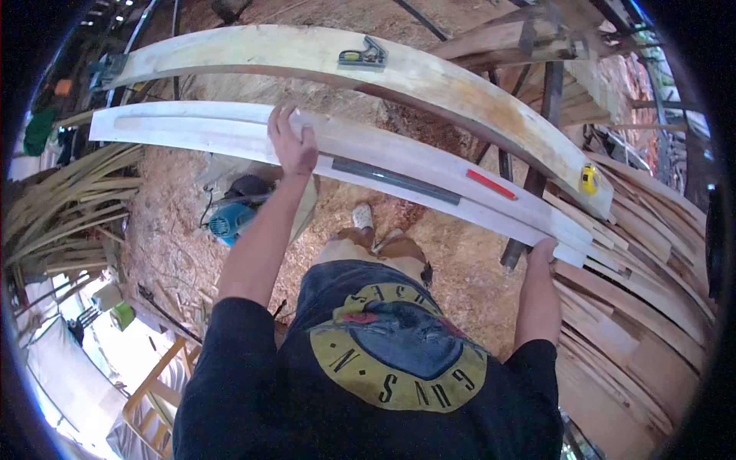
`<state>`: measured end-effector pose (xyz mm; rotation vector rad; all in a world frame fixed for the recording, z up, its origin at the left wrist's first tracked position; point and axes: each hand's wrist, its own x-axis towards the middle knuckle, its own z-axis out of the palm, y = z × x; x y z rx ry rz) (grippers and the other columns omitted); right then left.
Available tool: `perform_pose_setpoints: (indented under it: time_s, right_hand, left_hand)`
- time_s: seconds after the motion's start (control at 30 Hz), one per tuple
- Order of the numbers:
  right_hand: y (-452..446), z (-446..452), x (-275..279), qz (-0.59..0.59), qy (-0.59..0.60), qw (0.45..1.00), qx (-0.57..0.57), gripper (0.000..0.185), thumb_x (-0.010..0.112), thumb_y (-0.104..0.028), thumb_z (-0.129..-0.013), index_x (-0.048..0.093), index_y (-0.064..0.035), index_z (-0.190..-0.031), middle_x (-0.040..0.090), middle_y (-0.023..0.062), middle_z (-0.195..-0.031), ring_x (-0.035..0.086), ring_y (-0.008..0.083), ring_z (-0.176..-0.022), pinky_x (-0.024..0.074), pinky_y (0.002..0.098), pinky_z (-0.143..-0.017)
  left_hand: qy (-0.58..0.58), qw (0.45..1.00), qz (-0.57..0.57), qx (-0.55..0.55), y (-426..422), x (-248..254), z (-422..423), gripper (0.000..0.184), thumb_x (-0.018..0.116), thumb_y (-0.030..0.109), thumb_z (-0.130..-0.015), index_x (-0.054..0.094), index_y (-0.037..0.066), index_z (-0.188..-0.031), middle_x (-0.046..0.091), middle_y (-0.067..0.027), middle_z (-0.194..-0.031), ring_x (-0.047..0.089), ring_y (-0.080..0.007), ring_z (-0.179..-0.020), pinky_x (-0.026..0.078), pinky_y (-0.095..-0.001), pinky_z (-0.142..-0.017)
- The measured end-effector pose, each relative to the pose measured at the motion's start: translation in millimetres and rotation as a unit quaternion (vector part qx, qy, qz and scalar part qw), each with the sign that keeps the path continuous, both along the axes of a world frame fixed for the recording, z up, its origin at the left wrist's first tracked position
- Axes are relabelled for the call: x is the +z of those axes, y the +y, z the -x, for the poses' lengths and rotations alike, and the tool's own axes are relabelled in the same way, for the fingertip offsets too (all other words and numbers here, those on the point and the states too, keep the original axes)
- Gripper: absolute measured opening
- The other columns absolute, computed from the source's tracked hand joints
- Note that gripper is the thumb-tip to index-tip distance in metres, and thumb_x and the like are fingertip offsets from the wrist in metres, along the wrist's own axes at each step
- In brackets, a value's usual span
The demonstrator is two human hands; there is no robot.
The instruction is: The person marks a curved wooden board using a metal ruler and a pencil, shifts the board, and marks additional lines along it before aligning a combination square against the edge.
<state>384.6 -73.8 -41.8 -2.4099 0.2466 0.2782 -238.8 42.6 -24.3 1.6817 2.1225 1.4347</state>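
Observation:
A long pale plank point(399, 157) lies crosswise before me, with a narrow wooden strip along it. My left hand point(293, 142) rests on the plank left of its middle, thumb and fingers apart over the strip. At the right end, my right hand point(543, 251) holds the near edge; its fingers are mostly hidden. Between my hands, a dark grey metal bar point(395, 181) lies along the strip. A red flat pencil-like piece point(492, 184) sits on the plank's right part.
Beyond is a thick wooden beam point(307, 57) bearing a black square tool point(363, 54) and a yellow tape measure point(589, 179). A blue power tool point(230, 222) sits low at left. Timber stacks point(636, 307) stand right; thin strips point(77, 199) lie left.

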Motion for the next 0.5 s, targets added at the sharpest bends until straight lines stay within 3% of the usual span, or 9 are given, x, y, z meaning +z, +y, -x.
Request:
perform_pose_setpoints:
  time_s: [0.1,0.17,0.2,0.27,0.3,0.33,0.37,0.4,0.5]
  right_hand:
    - [-33,-10,10,-0.006,-0.021,0.990,0.143,0.052,0.056,-0.032,-0.092,0.060,0.0064,-0.126,0.067,0.0218,-0.120,0.066,0.0333,-0.103,0.0502,0.0445,-0.095]
    - [-47,-11,4,-0.024,-0.105,0.970,0.217,0.045,0.060,-0.028,-0.092,0.063,0.0048,-0.123,0.069,0.0195,-0.114,0.067,0.0310,-0.097,0.0518,0.0433,-0.090]
    - [-52,-9,-1,-0.036,-0.154,0.955,0.252,0.039,0.063,-0.024,-0.091,0.065,0.0035,-0.119,0.071,0.0174,-0.108,0.068,0.0290,-0.092,0.0536,0.0423,-0.086]
    - [-68,-18,-73,-0.146,-0.182,0.923,0.307,0.033,0.070,-0.022,-0.090,0.070,0.0049,-0.109,0.074,0.0160,-0.097,0.070,0.0289,-0.084,0.0557,0.0432,-0.079]
    - [-61,59,-29,-0.056,-0.228,0.872,0.429,0.024,0.068,-0.017,-0.092,0.070,0.0031,-0.106,0.072,0.0113,-0.091,0.068,0.0238,-0.083,0.0551,0.0394,-0.080]
    - [-61,92,-31,-0.065,-0.129,0.852,0.504,0.029,0.067,-0.020,-0.091,0.068,-0.0005,-0.112,0.073,0.0144,-0.097,0.067,0.0234,-0.088,0.0546,0.0370,-0.083]
    - [-51,152,11,-0.049,-0.086,0.823,0.560,0.029,0.069,-0.021,-0.090,0.068,-0.0029,-0.113,0.072,0.0147,-0.095,0.069,0.0245,-0.089,0.0548,0.0380,-0.084]
    - [-45,194,29,-0.077,-0.027,0.816,0.572,0.029,0.069,-0.022,-0.091,0.068,-0.0046,-0.114,0.072,0.0147,-0.097,0.070,0.0253,-0.091,0.0553,0.0390,-0.084]
    - [-28,237,-17,-0.093,-0.105,0.824,0.549,0.033,0.070,-0.025,-0.088,0.068,-0.0035,-0.113,0.071,0.0144,-0.094,0.070,0.0269,-0.088,0.0554,0.0401,-0.083]
  left_hand:
    - [0.005,0.999,0.024,-0.024,-41,20,4,0.036,0.063,0.008,-0.087,0.064,0.006,-0.123,0.063,-0.0163,-0.123,0.056,-0.0352,-0.121,0.044,-0.0443,-0.105]
    - [-0.123,0.981,0.143,-0.040,-72,27,1,0.028,0.062,0.008,-0.090,0.067,0.003,-0.117,0.068,-0.0141,-0.106,0.066,-0.0276,-0.097,0.053,-0.0382,-0.088]
    - [-0.121,0.980,0.144,-0.061,-83,26,-1,0.027,0.063,0.010,-0.091,0.067,0.003,-0.117,0.068,-0.0136,-0.102,0.066,-0.0263,-0.092,0.053,-0.0374,-0.085]
    - [-0.118,0.976,0.148,-0.105,-102,17,-4,0.027,0.064,0.013,-0.092,0.068,0.002,-0.117,0.069,-0.0126,-0.096,0.067,-0.0238,-0.083,0.054,-0.0356,-0.077]
    - [-0.121,0.972,0.175,-0.102,-108,13,-6,0.029,0.064,0.014,-0.092,0.068,0.002,-0.119,0.069,-0.0129,-0.096,0.067,-0.0240,-0.083,0.054,-0.0358,-0.078]
    - [-0.123,0.966,0.201,-0.103,-110,10,-10,0.032,0.064,0.015,-0.093,0.067,0.003,-0.121,0.069,-0.0131,-0.097,0.067,-0.0243,-0.083,0.054,-0.0359,-0.078]
    - [-0.127,0.961,0.224,-0.107,-109,10,-17,0.034,0.064,0.017,-0.093,0.067,0.003,-0.124,0.069,-0.0134,-0.097,0.067,-0.0245,-0.083,0.054,-0.0361,-0.078]
    - [-0.161,0.940,0.284,-0.097,-106,19,-25,0.040,0.063,0.021,-0.093,0.065,0.004,-0.129,0.070,-0.0139,-0.100,0.068,-0.0268,-0.087,0.054,-0.0380,-0.081]
    - [-0.115,0.954,0.256,-0.110,-106,-10,-34,0.045,0.063,0.024,-0.092,0.062,0.004,-0.133,0.071,-0.0145,-0.103,0.069,-0.0299,-0.092,0.054,-0.0410,-0.085]
